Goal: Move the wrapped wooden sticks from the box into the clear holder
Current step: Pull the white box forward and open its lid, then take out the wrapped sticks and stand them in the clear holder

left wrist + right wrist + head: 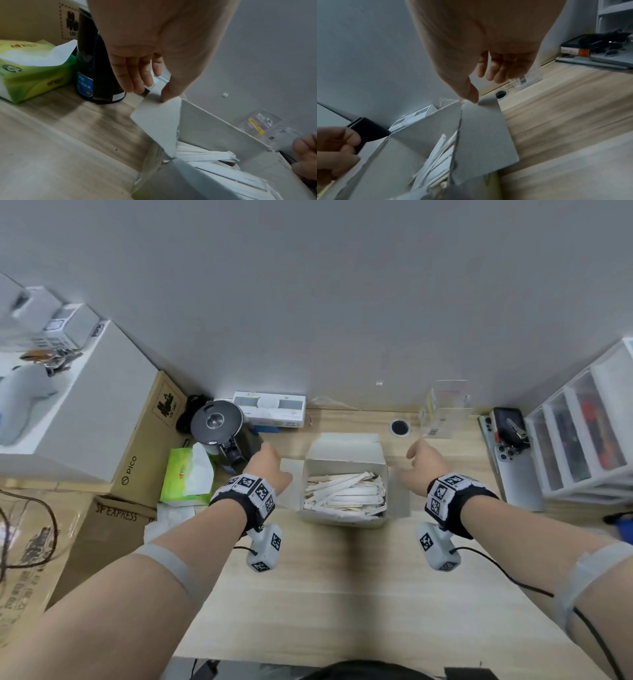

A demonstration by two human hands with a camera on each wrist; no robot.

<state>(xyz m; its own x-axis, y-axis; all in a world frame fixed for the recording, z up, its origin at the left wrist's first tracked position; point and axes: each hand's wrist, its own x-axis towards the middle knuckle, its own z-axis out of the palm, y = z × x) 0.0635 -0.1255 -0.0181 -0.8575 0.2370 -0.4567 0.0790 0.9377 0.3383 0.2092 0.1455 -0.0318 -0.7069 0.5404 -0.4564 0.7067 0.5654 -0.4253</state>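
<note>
An open white cardboard box stands mid-table, full of paper-wrapped wooden sticks. The sticks also show in the left wrist view and the right wrist view. The clear holder stands behind the box to the right by the wall, and looks empty. My left hand hovers at the box's left side; its thumb tip touches the left flap and its fingers hang relaxed. My right hand mirrors it, thumb tip on the right flap, fingers loose. Neither hand holds a stick.
A black kettle and a green tissue pack stand just left of the box, with cardboard boxes beyond. A white carton lies by the wall. A cable hole, phones and clear drawers are to the right.
</note>
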